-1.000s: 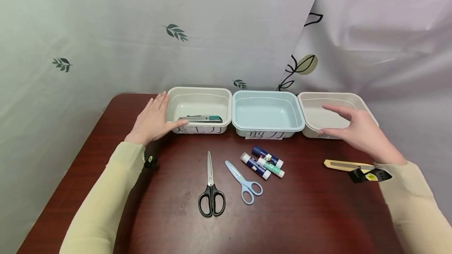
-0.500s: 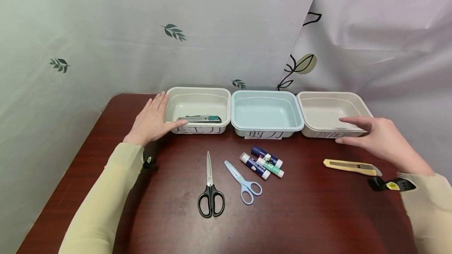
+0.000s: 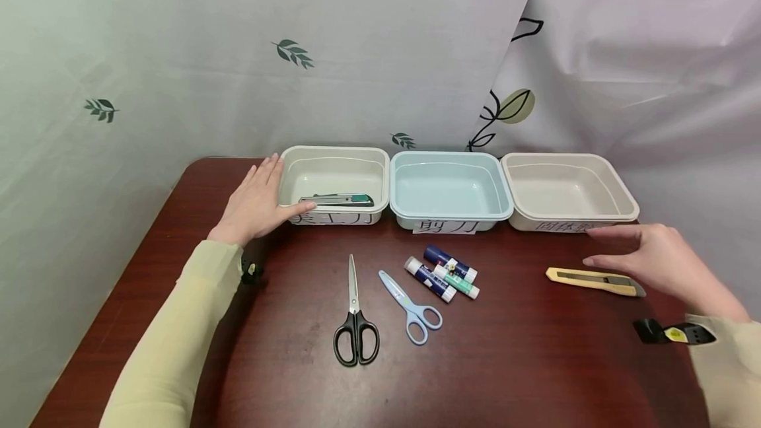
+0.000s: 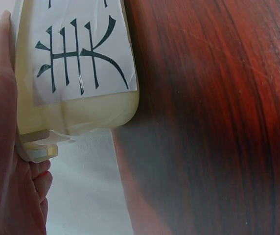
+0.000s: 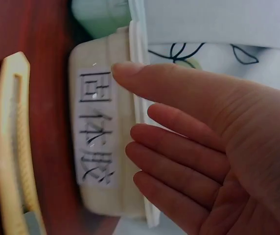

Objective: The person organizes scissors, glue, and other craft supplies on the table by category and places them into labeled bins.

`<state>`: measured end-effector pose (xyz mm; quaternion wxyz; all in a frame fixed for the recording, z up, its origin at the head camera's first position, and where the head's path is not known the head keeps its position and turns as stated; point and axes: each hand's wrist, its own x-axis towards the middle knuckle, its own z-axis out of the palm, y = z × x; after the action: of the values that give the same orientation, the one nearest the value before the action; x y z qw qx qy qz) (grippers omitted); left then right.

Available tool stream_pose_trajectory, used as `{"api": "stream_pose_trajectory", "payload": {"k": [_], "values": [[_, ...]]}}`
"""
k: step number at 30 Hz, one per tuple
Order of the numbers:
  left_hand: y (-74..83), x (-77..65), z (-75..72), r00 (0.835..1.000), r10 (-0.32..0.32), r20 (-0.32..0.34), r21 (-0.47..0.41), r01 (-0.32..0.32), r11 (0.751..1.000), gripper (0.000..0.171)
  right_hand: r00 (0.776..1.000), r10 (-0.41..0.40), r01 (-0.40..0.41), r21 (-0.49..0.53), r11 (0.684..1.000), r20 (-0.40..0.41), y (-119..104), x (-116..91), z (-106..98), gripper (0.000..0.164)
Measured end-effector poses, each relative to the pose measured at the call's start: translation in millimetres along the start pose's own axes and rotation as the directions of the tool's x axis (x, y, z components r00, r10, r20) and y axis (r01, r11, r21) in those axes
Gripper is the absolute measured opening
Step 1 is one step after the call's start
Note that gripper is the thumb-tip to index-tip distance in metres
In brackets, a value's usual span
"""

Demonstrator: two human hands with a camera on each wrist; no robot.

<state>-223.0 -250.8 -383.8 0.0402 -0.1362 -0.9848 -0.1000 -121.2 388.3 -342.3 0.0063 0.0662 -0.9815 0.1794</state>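
Along the far edge of the table (image 3: 475, 375), the left bin (image 3: 333, 177) read 美工刀, the blue bin (image 3: 448, 183) 剪刀, the right bin (image 3: 565, 183) 固体胶.

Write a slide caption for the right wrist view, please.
Empty right hand near a yellow utility knife and a cream bin labelled 固体胶.

Tabletop workspace, leaf-print fabric backdrop (image 3: 368, 51), wood-grain table (image 3: 505, 368), labelled bins (image 3: 447, 183)
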Motion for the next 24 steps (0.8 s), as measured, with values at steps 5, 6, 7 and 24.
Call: {"api": "stream_pose_trajectory", "payload": {"k": [5, 6, 7, 24], "values": [[0.8, 0.2, -0.6, 1.0, 0.003, 0.003, 0.003, -0.003, 1.0, 0.12, 0.999, -0.011, 0.012, -0.02, 1.0, 0.039, 17, -8, 11, 0.067], [0.7, 0.3, -0.6, 1.0, 0.002, 0.004, 0.004, -0.002, 1.0, 0.12, 0.999, -0.007, 0.008, -0.015, 1.0, 0.051, 21, -9, 14, 0.068], [0.6, 0.4, -0.5, 1.0, 0.001, 0.005, 0.003, -0.001, 1.0, 0.12, 0.998, -0.007, 0.007, -0.009, 1.0, 0.06, 24, -10, 17, 0.07], [-0.3, 1.1, 0.4, 1.0, 0.003, -0.009, -0.008, -0.003, 1.0, 0.121, 0.992, -0.009, -0.002, 0.092, 0.996, 0.124, 52, -12, 43, 0.041]]}}
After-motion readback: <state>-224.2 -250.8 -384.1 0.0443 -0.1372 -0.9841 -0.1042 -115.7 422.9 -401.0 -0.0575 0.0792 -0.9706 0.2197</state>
